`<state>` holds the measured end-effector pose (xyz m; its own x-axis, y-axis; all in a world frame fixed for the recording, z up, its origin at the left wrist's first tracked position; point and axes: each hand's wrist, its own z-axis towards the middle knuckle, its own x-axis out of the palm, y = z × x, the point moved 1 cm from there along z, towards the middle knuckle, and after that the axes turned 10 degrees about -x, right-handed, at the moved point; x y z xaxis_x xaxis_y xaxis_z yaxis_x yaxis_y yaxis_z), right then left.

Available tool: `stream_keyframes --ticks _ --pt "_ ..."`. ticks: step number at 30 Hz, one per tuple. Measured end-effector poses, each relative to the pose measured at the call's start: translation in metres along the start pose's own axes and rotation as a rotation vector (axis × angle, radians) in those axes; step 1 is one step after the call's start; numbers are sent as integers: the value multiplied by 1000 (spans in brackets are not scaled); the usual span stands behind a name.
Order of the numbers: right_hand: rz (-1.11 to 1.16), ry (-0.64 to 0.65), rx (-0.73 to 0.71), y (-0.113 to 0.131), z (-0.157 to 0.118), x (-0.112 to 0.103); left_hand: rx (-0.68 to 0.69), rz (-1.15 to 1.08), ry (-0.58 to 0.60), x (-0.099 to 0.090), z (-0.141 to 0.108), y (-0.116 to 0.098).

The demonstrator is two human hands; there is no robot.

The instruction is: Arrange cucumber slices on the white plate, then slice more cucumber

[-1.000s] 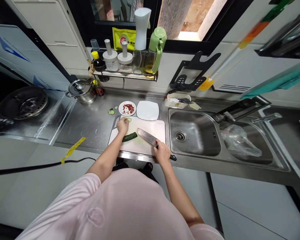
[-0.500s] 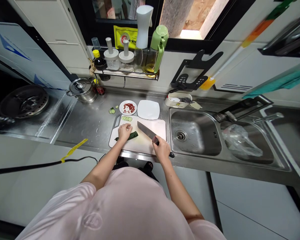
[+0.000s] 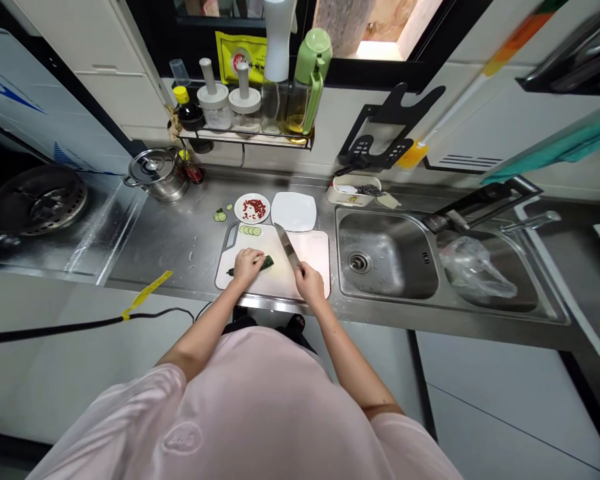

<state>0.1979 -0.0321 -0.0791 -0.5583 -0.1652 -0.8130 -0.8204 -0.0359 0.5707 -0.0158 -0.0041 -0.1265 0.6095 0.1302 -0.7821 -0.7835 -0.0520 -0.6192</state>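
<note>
My left hand [image 3: 247, 265] rests with curled fingers on a dark green cucumber [image 3: 267, 263], covering most of it. The cucumber lies on a white plastic cutting board [image 3: 313, 252] with a grey rim. My right hand [image 3: 310, 283] grips the handle of a chef's knife [image 3: 287, 245], whose steel blade points away from me, close beside the cucumber. Thin cucumber slices [image 3: 250, 231] lie in a row near the board's far edge. Beyond the board are a small plate of red chili pieces [image 3: 244, 202] and a white square plate [image 3: 293, 211].
Cucumber pieces [image 3: 220, 216] lie on the steel counter [image 3: 170, 240] left of the board. A double sink [image 3: 385, 253] is on the right, a steel pot [image 3: 156, 173] and stove burner [image 3: 35, 199] on the left. A shelf of bottles and jars [image 3: 245, 137] stands behind.
The knife has swung from pointing left to pointing away from me, and my right hand has moved left toward the cucumber. My left hand now covers more of the cucumber.
</note>
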Motion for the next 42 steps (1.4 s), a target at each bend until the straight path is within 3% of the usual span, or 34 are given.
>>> stream_keyframes --ticks 6,10,16,33,42 --pt "-222 258 -80 13 2 3 63 26 76 1 -2 -2" --pt "-296 332 -96 21 2 5 65 22 113 2 -2 -3" --pt "-312 363 -74 28 0 6 67 4 174 3 -3 -3" --pt "-294 383 -90 29 0 9 70 34 195 7 -4 -2" --pt "-316 428 -100 14 -19 5 52 47 187 9 -5 -2"
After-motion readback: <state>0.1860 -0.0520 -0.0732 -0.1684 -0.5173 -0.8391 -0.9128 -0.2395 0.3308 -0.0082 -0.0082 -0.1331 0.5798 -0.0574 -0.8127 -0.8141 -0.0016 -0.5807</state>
